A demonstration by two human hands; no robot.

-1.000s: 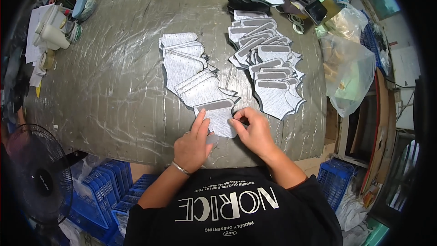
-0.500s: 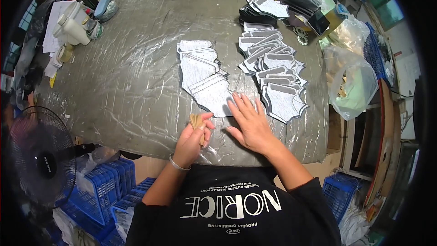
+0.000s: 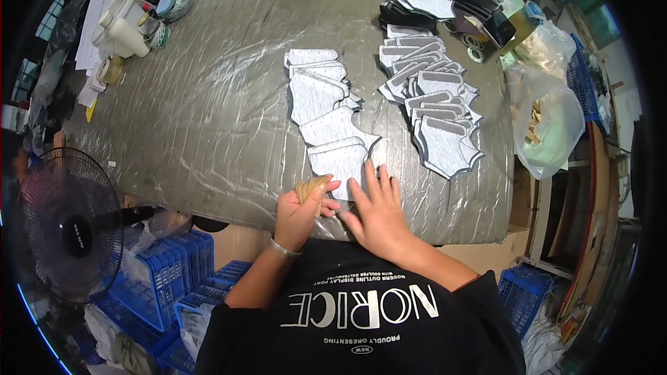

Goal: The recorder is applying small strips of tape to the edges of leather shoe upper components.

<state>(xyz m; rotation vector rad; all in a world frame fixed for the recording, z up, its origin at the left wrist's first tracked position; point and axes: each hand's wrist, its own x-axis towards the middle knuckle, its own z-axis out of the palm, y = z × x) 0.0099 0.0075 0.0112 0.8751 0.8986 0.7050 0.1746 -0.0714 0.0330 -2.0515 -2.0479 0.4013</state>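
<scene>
My left hand (image 3: 294,218) is closed around a small bundle of thin tan pieces (image 3: 313,189), just over the table's near edge. With fingers stretched out, my right hand (image 3: 381,217) lies at the lower right edge of the nearest light grey, dark-edged cut piece (image 3: 337,164). That piece heads a row of overlapping grey cut pieces (image 3: 316,97) running away from me. My left fingertips are close to its lower edge. To the right lies a second row of similar pieces (image 3: 443,140), each with a darker grey strip along one edge.
A plastic-covered table (image 3: 208,97) bears white bottles (image 3: 125,33) at far left and tape rolls (image 3: 474,48) at far right. A clear bag (image 3: 549,125) with tan pieces hangs by the right edge. A fan (image 3: 73,226) and blue crates (image 3: 170,271) stand at lower left.
The nearest grey piece has come toward me, spreading the row out, and my right hand has come with it. The tan bundle now shows more widely. The whole view has shifted slightly.
</scene>
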